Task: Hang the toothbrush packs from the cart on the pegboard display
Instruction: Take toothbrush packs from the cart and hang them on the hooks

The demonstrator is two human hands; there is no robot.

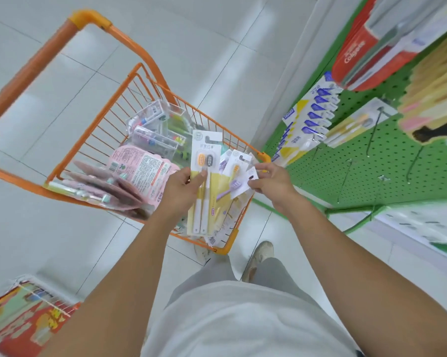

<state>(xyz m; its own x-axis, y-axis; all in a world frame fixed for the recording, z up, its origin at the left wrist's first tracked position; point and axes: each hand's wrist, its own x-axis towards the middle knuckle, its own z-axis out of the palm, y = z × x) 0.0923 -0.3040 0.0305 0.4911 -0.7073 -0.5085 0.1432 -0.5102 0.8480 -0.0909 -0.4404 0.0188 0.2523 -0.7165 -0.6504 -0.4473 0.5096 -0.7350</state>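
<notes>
Holding a yellow toothbrush pack (204, 181) in my left hand (182, 188) over the cart (129, 81) while my right hand (271, 180) pinches another pack (239, 167), I judge hanging barely begun: pegboard (387, 161) hooks (373, 132) stand bare.

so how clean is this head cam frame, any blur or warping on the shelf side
Head view: the yellow two-brush toothbrush pack in the left hand is sharp; the red toothpaste boxes and green pegboard display at right smear with motion blur; wide-angle distortion bows the orange wire cart and floor tiles; lighting is soft and even, shadows faint.
</notes>
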